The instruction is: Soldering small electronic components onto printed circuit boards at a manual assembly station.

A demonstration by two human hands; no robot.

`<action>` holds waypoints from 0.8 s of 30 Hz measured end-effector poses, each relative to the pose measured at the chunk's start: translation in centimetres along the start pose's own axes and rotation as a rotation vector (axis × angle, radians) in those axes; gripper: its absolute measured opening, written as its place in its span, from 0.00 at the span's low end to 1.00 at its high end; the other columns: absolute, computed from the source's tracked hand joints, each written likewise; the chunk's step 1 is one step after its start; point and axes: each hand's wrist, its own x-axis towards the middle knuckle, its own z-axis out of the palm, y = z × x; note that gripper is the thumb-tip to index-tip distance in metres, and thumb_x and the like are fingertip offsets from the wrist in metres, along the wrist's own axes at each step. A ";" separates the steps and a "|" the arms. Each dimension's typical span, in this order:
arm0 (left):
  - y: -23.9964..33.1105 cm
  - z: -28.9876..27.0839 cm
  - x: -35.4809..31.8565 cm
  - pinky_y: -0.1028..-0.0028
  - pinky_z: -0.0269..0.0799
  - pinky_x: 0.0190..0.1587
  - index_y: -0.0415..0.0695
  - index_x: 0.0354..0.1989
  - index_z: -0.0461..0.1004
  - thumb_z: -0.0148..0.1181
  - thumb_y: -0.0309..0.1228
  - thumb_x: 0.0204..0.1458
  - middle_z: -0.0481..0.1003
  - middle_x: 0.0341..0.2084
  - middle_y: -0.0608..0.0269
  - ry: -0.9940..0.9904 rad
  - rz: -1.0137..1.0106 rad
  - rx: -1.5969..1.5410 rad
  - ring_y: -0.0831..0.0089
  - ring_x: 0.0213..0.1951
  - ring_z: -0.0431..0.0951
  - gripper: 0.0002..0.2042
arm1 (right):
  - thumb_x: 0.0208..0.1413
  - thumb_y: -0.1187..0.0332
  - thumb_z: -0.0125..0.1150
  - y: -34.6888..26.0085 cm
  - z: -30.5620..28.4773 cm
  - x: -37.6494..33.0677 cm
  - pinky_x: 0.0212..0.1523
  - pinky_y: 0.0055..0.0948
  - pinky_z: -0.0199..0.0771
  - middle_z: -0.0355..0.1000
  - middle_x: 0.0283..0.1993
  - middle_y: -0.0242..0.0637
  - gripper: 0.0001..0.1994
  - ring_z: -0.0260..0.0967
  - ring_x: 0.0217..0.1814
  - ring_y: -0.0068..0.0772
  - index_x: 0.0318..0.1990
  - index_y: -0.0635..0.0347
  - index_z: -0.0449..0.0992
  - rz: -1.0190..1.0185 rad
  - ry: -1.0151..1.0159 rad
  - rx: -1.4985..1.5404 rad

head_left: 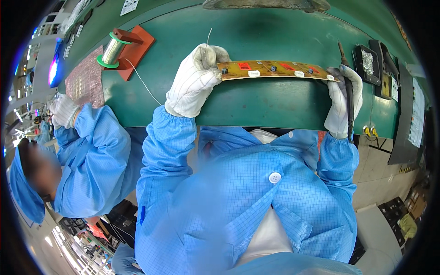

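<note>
A long yellow-brown circuit board (286,68) with white connectors, small dark parts and red patches is held level above the green bench. My left hand (195,82), in a white glove, is closed on its left end. A thin solder wire (209,37) sticks up from between the same fingers. My right hand (340,103), also gloved, is closed around a black soldering iron (350,98), its tip pointing up and away. The right fingers also touch the board's right end. Solder wire runs from the spool (112,51) on a red-brown stand (140,50) toward my left wrist.
The green bench (256,107) spans the front. At right are a black tray (366,64) of shiny bits and a dark holder (386,59). Pink bubble wrap (85,80) lies at left. A co-worker in blue (98,160) sits close on the left, gloved hands over the bench.
</note>
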 end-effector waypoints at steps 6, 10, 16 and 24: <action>0.2 0.4 0.1 0.70 0.71 0.45 0.48 0.39 0.64 0.74 0.48 0.47 0.67 0.41 0.59 0.007 0.010 0.035 0.67 0.42 0.73 0.25 | 0.58 0.76 0.62 0.1 0.7 0.2 0.42 0.21 0.73 0.78 0.47 0.42 0.19 0.73 0.44 0.23 0.57 0.61 0.70 -0.032 0.042 0.075; 0.7 1.0 0.1 0.72 0.71 0.34 0.39 0.45 0.67 0.63 0.44 0.58 0.72 0.32 0.58 0.071 -0.095 -0.013 0.71 0.30 0.74 0.21 | 0.58 0.75 0.63 -0.4 0.3 -0.4 0.42 0.21 0.74 0.77 0.42 0.39 0.18 0.73 0.41 0.23 0.55 0.62 0.71 0.067 0.091 0.070; 1.4 2.0 0.3 0.77 0.67 0.24 0.35 0.48 0.65 0.55 0.44 0.65 0.73 0.29 0.57 0.143 -0.186 0.009 0.74 0.21 0.70 0.21 | 0.59 0.74 0.63 -0.4 -0.1 -0.5 0.49 0.25 0.73 0.76 0.41 0.38 0.16 0.73 0.44 0.24 0.54 0.63 0.72 -0.047 0.091 0.048; 1.2 1.9 0.4 0.78 0.66 0.24 0.35 0.46 0.66 0.54 0.43 0.66 0.72 0.28 0.58 0.136 -0.153 -0.012 0.76 0.21 0.69 0.19 | 0.59 0.76 0.62 -0.6 -0.1 -0.5 0.50 0.25 0.73 0.76 0.42 0.38 0.16 0.73 0.44 0.24 0.54 0.64 0.72 -0.065 0.066 0.057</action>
